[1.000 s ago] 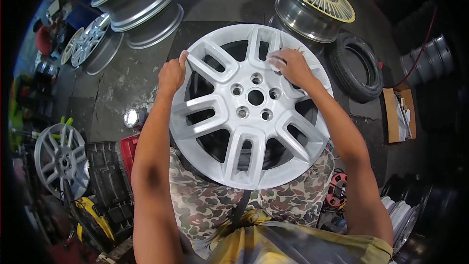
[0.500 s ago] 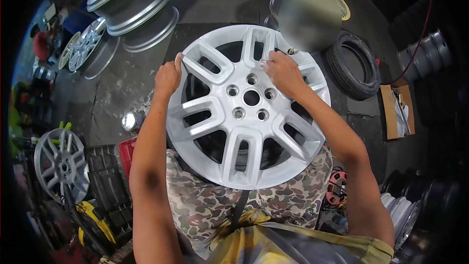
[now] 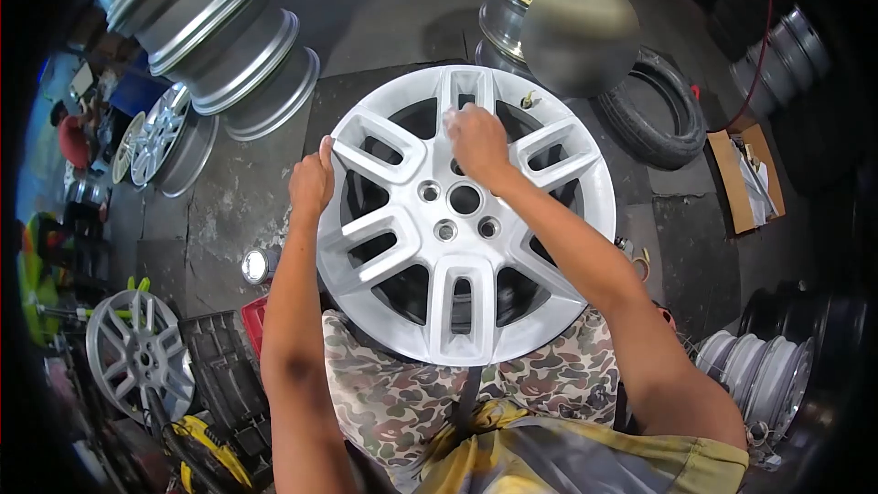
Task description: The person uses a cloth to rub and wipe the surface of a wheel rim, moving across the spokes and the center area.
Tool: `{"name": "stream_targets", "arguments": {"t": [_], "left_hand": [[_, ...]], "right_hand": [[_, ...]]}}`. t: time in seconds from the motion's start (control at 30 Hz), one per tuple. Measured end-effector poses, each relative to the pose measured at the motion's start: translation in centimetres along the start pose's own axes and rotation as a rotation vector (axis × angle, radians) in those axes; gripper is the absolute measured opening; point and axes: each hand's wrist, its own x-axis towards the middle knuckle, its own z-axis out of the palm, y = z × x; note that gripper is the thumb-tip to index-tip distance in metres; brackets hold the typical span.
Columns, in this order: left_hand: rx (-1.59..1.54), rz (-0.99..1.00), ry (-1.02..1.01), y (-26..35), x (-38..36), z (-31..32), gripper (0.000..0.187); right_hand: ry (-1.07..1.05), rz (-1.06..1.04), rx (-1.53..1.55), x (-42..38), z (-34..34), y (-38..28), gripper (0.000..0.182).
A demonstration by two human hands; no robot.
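A silver-white alloy wheel (image 3: 462,297) lies face up in front of me, its near edge over my camouflage-clad thighs. My left hand (image 3: 313,181) grips its rim at the upper left, thumb up along the edge. Above the hub, my right hand (image 3: 477,142) is closed at the top spoke, with its fingertips on something small and whitish that I cannot make out. Part of the hub's bolt holes is hidden under that hand. A valve stem (image 3: 528,101) shows on the rim at the upper right.
Stacked silver wheels (image 3: 215,37) stand at the upper left. A black tire (image 3: 654,110) and a cardboard box (image 3: 745,178) lie to the right. Another wheel (image 3: 142,357) leans at the lower left, near a lamp (image 3: 255,265). A person in red (image 3: 73,137) is at the far left.
My right hand has moved left across the wheel, from beside the upper right spoke to the top one. My left hand keeps its hold on the rim. The view has shifted slightly.
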Motion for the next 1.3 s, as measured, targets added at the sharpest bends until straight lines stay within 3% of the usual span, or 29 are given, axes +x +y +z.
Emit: {"name": "stream_targets", "arguments": {"t": [0.03,0.17,0.23,0.27,0.33,0.47,0.53,0.6,0.7,0.83,0.9,0.97,1.0,1.07,1.23,1.3], "left_hand": [[-0.007,-0.001,-0.005,0.0,0.0,0.0,0.08],[-0.034,0.036,0.006,-0.1,0.1,0.2,0.08],[-0.016,0.024,0.007,0.0,-0.2,0.2,0.08],[-0.009,0.01,0.017,0.0,-0.1,0.1,0.08],[-0.012,0.016,0.014,0.0,-0.1,0.0,0.08],[-0.022,0.034,-0.01,0.2,-0.2,-0.2,0.08],[-0.034,0.019,-0.012,0.2,-0.3,0.1,0.08],[-0.051,0.001,0.005,0.1,0.0,0.1,0.08],[-0.061,0.0,-0.042,-0.6,0.4,0.4,0.08],[-0.057,0.003,-0.005,-0.3,0.0,0.1,0.08],[-0.062,0.006,-0.029,-0.2,0.0,-0.1,0.08],[-0.069,0.003,-0.019,-0.4,0.2,0.2,0.08],[-0.073,0.006,-0.011,-0.5,0.3,0.4,0.08],[-0.073,0.004,-0.017,-0.5,0.3,0.4,0.079],[-0.069,0.001,-0.013,-0.4,0.5,0.5,0.079],[-0.066,-0.017,-0.022,-0.2,0.2,0.0,0.08]], "right_hand": [[0.099,-0.034,-0.004,-0.7,0.5,-0.6,0.018],[0.085,-0.027,0.012,1.4,1.5,0.4,0.015],[0.219,0.025,-0.059,5.1,3.6,1.8,0.011],[0.222,0.025,-0.057,5.7,3.8,1.5,0.011],[0.051,0.232,-0.101,6.5,4.0,1.2,0.009],[0.084,0.149,-0.098,1.1,1.2,-0.4,0.008],[0.113,0.128,-0.108,2.9,2.3,0.8,0.008],[-0.027,0.244,-0.172,6.1,2.7,1.5,0.012],[-0.068,0.36,-0.107,8.2,2.6,1.2,0.016],[-0.277,0.238,-0.002,5.3,-1.1,1.1,0.025],[-0.509,0.066,0.095,2.7,-4.4,1.2,0.027],[-0.511,-0.019,0.376,-0.5,-7.2,0.3,0.028],[-0.516,-0.022,0.373,-1.8,-8.2,0.2,0.028],[-0.184,0.091,0.342,-4.4,-10.0,0.3,0.027],[-0.094,0.309,0.209,-12.9,-13.9,1.8,0.019],[-0.016,0.248,0.185,-16.0,-15.3,0.6,0.019]]}}
